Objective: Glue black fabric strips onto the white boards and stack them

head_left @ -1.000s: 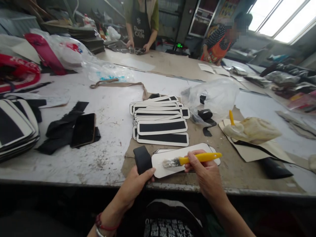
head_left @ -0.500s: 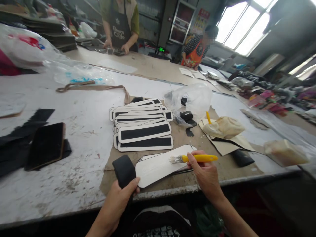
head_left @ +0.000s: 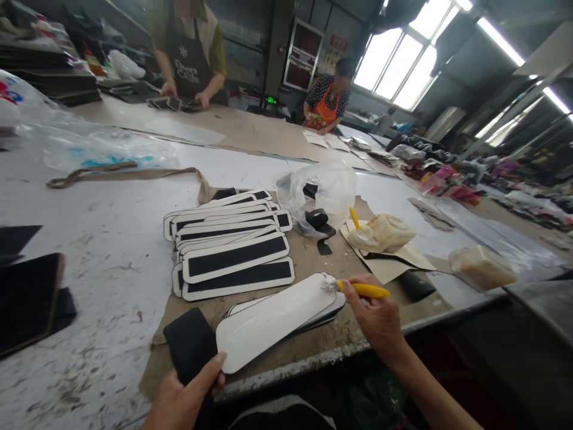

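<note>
My right hand point(head_left: 376, 310) is closed round the yellow handle of a brush point(head_left: 364, 289). Its bristles touch the far right end of a long white panel point(head_left: 273, 325) with rounded corners, whose surface looks wet. Other panels lie beneath it. At the panel's near left corner, my left hand point(head_left: 190, 388) pinches the edge with the thumb. A wide black strip point(head_left: 190, 343), folded over, is also in that hand. Behind the panel lies a pile of white-edged panels with black strips point(head_left: 237, 257) along their middles.
A glue-stained container point(head_left: 385, 233) with another yellow handle stands on pale sheets. Beside it are a plastic bag point(head_left: 329, 185) and a cloudy block-shaped container point(head_left: 481, 267). A dark phone-like slab point(head_left: 29, 292) lies at left. Two people point(head_left: 192, 65) work across the table.
The brush has moved along the white panel from its middle to the far right end. My left hand still holds the near corner. The view has shifted to the right.
</note>
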Available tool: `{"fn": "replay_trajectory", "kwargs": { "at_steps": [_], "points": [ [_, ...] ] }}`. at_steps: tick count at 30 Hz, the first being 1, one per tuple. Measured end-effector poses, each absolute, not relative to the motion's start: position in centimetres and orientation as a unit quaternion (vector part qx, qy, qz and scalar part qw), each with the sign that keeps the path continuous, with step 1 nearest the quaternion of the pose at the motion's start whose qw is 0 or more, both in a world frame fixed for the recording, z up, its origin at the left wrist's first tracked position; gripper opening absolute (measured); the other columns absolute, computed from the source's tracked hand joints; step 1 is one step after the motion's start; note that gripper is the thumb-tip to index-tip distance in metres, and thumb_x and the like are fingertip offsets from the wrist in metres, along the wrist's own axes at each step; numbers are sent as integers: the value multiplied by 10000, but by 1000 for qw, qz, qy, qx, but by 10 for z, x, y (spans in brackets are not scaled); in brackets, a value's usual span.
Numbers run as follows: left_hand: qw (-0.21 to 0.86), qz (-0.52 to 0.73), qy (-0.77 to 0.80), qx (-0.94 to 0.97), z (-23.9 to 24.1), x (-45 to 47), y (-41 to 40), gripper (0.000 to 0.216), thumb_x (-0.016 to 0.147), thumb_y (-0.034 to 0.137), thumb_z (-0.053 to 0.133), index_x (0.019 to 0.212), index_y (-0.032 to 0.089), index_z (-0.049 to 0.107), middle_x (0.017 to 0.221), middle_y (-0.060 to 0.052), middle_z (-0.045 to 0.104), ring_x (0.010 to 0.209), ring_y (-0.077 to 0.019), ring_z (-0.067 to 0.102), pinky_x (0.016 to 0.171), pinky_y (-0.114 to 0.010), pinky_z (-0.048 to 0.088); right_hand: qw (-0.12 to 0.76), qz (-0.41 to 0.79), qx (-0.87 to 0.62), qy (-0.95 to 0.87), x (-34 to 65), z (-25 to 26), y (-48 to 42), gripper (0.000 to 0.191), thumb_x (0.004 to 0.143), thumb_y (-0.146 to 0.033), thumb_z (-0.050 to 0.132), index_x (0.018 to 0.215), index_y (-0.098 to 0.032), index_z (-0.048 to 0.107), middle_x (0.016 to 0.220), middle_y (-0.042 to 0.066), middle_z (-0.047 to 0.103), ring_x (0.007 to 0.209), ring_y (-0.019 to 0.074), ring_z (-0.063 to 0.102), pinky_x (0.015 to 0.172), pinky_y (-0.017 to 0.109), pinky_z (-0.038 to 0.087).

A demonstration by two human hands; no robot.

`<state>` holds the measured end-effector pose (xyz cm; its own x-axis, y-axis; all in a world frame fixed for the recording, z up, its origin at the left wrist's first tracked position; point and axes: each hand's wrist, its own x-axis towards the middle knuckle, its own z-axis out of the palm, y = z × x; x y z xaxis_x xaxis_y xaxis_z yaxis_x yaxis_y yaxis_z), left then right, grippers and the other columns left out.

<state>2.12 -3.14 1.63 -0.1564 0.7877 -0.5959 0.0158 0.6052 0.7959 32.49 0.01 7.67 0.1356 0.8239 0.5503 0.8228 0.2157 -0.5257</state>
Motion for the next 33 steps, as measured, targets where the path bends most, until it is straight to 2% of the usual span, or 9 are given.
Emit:
{"fn": "replay_trajectory", "kwargs": {
  "at_steps": [4, 11, 17, 20, 24, 27, 30, 33],
  "points": [
    [588, 336, 677, 288, 20, 22, -31, 513, 542, 645, 744, 499, 156, 594, 481, -26, 536, 472, -161, 467, 475, -263, 345, 399, -30, -599, -694, 318, 84, -4, 92, 895, -221, 554, 826, -195, 609, 761, 37, 615, 733, 169, 611, 704, 296, 511],
    [587, 349, 671, 287, 17, 23, -32, 503, 562, 639, 746, 518, 161, 597, 516, -37, 562, 505, -171, 478, 485, -268, 358, 391, 25, -552, -736, 294, 87, -19, 109, 886, -133, 538, 911, -206, 614, 816, 57, 636, 767, 177, 634, 729, 310, 538],
    [595, 347, 663, 293, 22, 22, -35, 472, 608, 619, 719, 546, 170, 589, 551, -27, 562, 535, -170, 475, 510, -270, 360, 367, -14, -548, -751, 295, 78, -21, 136, 852, -118, 588, 944, -203, 640, 865, 74, 649, 818, 200, 641, 754, 325, 531],
    [601, 350, 649, 308, 25, 21, -35, 457, 635, 605, 699, 538, 176, 577, 549, -22, 553, 535, -175, 478, 511, -276, 363, 381, 45, -532, -755, 271, 70, -28, 159, 855, -98, 565, 948, -202, 641, 849, 69, 647, 799, 192, 637, 729, 311, 532],
    [598, 358, 639, 325, 22, 19, -34, 463, 629, 611, 694, 537, 171, 582, 538, -20, 552, 533, -176, 475, 522, -283, 364, 463, 159, -514, -705, 222, 66, -40, 137, 863, -110, 544, 904, -201, 639, 809, 54, 639, 764, 180, 628, 701, 301, 533],
    [602, 370, 621, 339, 19, 17, -34, 452, 644, 605, 682, 563, 172, 581, 561, -20, 569, 566, -180, 489, 558, -286, 379, 503, 262, -533, -627, 198, 68, -45, 81, 866, -209, 575, 822, -198, 642, 755, 37, 628, 693, 174, 622, 643, 294, 531],
    [612, 366, 602, 359, 21, 16, -34, 429, 692, 575, 650, 569, 170, 578, 582, -23, 575, 593, -178, 492, 586, -287, 382, 518, 378, -562, -523, 191, 71, -46, 143, 861, -325, 605, 799, -197, 626, 660, 3, 609, 572, 154, 605, 560, 273, 525],
    [625, 368, 589, 355, 24, 15, -33, 379, 700, 529, 645, 594, 169, 584, 595, -28, 586, 601, -177, 496, 599, -289, 381, 517, 427, -578, -465, 193, 71, -42, 205, 837, -398, 636, 818, -194, 615, 615, -9, 616, 543, 155, 613, 543, 271, 534]
  ]
}}
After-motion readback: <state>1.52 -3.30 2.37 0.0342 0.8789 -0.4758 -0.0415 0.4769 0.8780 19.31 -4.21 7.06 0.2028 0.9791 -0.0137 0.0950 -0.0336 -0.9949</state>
